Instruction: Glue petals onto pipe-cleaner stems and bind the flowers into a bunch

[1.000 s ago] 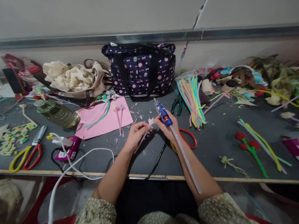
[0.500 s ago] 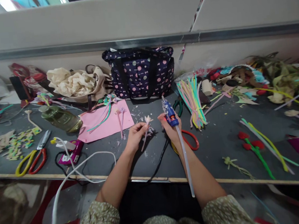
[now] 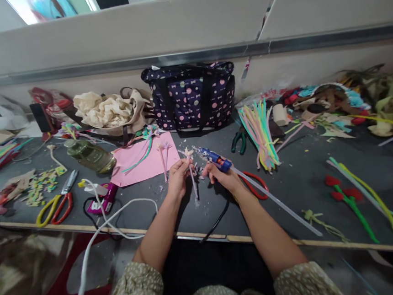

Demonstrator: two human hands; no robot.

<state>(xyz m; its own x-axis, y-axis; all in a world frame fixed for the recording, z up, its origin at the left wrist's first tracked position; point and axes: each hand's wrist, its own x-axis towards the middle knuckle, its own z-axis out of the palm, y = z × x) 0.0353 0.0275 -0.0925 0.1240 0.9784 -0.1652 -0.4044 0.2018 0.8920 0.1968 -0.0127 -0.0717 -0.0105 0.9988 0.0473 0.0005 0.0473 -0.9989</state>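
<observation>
Between thumb and fingers, my left hand (image 3: 179,175) pinches a small pipe-cleaner flower (image 3: 193,182), its pale petals up and its lilac stem hanging down. My right hand (image 3: 224,176) is wrapped round a blue glue gun (image 3: 222,163). The gun's nozzle points left, close to the petals; whether it touches them I cannot tell. A long clear glue stick (image 3: 277,203) sticks out of the gun's back toward the table edge. Two finished-looking pipe-cleaner flowers (image 3: 164,152) lie on the pink sheet (image 3: 143,166) left of my hands.
Red-handled scissors (image 3: 257,185) lie partly under my right wrist, near green-handled pliers (image 3: 239,141). A bundle of pipe cleaners (image 3: 259,135) sits right of a dark patterned bag (image 3: 192,97). At left are a bottle (image 3: 90,156), more scissors (image 3: 61,196) and a white cable (image 3: 119,214).
My right hand has tipped the glue gun from upright to leftward, bringing its nozzle to the flower. The glue stick has swung out to the right. The view has shifted slightly.
</observation>
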